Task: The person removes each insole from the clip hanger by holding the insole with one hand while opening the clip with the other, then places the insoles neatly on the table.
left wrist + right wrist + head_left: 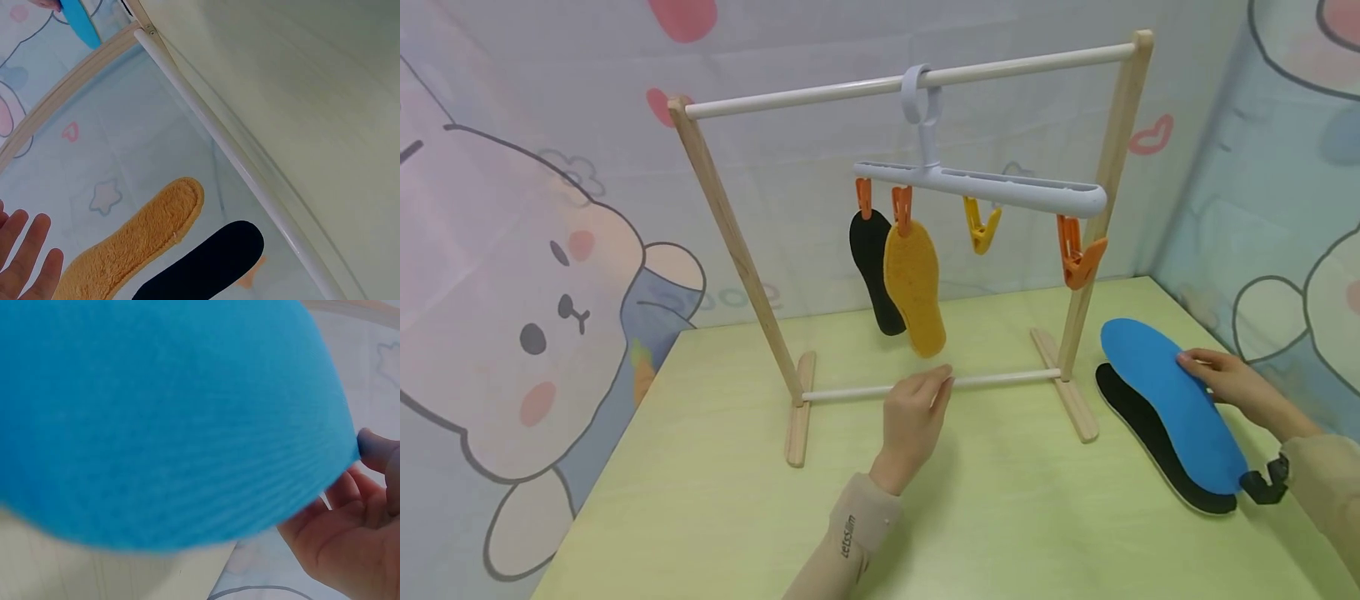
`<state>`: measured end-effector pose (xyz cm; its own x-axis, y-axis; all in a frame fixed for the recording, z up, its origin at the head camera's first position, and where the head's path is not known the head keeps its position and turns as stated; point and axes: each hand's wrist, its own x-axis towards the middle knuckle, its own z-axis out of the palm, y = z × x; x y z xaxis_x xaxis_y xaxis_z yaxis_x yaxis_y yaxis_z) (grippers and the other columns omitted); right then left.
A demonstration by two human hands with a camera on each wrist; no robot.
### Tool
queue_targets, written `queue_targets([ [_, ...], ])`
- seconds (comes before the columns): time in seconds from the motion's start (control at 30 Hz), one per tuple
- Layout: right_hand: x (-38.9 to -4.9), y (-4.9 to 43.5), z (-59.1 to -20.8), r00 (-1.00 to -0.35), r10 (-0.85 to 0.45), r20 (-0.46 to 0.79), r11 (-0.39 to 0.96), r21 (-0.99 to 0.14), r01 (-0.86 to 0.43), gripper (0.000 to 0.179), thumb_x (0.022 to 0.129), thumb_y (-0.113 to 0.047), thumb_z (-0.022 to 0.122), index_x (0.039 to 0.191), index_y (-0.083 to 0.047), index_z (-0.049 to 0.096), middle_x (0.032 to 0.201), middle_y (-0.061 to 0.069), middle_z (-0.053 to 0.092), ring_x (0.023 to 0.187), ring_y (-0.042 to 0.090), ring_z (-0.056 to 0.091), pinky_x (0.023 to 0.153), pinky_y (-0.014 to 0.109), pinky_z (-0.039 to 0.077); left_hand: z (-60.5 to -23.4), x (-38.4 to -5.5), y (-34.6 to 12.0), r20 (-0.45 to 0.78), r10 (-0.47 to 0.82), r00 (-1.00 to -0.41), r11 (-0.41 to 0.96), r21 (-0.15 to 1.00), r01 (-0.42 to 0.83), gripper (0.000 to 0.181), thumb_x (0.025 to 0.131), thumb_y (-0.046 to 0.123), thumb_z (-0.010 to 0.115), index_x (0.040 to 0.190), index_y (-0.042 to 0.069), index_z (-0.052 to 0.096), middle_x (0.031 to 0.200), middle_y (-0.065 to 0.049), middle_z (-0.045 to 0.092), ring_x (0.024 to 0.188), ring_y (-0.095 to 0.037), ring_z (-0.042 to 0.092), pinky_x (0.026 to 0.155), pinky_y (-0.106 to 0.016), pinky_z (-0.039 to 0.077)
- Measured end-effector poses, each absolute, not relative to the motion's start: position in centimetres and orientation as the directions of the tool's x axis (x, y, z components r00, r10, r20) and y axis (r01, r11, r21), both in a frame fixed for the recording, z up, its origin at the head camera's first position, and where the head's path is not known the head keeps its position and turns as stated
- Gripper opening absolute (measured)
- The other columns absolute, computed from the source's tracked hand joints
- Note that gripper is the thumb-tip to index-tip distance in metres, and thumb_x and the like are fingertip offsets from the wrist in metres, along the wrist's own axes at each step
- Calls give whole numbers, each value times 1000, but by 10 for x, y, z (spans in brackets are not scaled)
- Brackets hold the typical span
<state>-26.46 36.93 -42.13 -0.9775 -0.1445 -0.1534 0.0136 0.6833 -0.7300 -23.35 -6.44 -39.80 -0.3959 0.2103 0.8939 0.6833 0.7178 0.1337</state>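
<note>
My right hand pinches the edge of a blue insole between thumb and fingers, lifted above a black insole on the table. Close up in the right wrist view, the blue insole hides much of the scene. My left hand is just below a hanging yellow insole; its loosely extended fingers hold nothing in the left wrist view. Behind the yellow one hangs another black insole. Orange clips hold both hanging insoles by their upper ends.
A grey hanger hooks over the white top bar of a wooden rack. From it also hang a yellow clip and another orange clip, neither holding anything. A lower white bar joins the rack's feet on the table.
</note>
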Motion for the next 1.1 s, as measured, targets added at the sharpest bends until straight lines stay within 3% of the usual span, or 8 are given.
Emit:
queue_targets([
  [0.17,-264,370,-424,-958,-211,-196,669,-743,4,62,98,-35,25,132,17,20,128,41,30,84,-15,45,83,49,47,-398,-233,-65,890,207,-406,722,141,677,13,78,12,67,89,7,70,83,-2,71,75,-14,67,67,-23,52],
  [0.3,-264,369,-426,-952,-222,-209,667,-745,7,63,98,-35,26,132,17,19,128,41,30,80,-22,39,82,47,48,-399,-233,-66,889,204,-411,726,144,673,12,78,12,67,88,6,70,83,-2,71,74,-14,67,66,-23,52],
  [0.4,-264,368,-427,-954,-212,-210,678,-735,11,63,97,-36,26,132,17,20,127,40,32,82,-18,41,83,47,48,-399,-234,-66,889,204,-410,727,143,672,12,78,12,67,88,6,70,82,-2,71,73,-13,66,66,-23,52],
  [0.53,-264,369,-429,-950,-216,-227,690,-724,16,63,97,-36,25,132,16,20,127,40,32,96,6,53,83,47,48,-399,-234,-66,892,202,-404,723,143,676,12,77,11,67,87,6,70,81,-2,71,72,-14,66,65,-23,52],
  [0.6,-264,369,-430,-946,-218,-240,692,-721,23,63,97,-36,25,132,16,19,125,39,35,97,11,54,82,47,48,-399,-235,-66,893,202,-402,721,143,679,12,77,11,67,88,6,70,82,-2,71,73,-14,66,65,-23,52],
  [0.73,-262,369,-430,-942,-216,-256,687,-726,40,62,97,-36,27,132,15,20,116,27,47,85,-3,50,78,41,49,-398,-235,-66,893,203,-403,720,143,679,12,77,11,67,88,7,70,83,-2,71,74,-14,66,66,-23,52],
  [0.83,-261,369,-431,-940,-214,-267,679,-732,53,62,97,-36,28,132,15,20,111,16,50,80,-3,49,75,36,49,-398,-235,-66,891,203,-405,719,146,680,12,77,11,67,88,6,70,83,-2,71,74,-14,67,66,-23,52],
  [1.1,-257,371,-438,-926,-231,-299,684,-727,64,62,97,-33,29,132,16,16,124,40,35,103,36,53,77,44,50,-397,-234,-67,888,200,-414,722,152,675,12,78,11,66,88,6,70,83,-3,71,75,-14,67,66,-23,52],
])
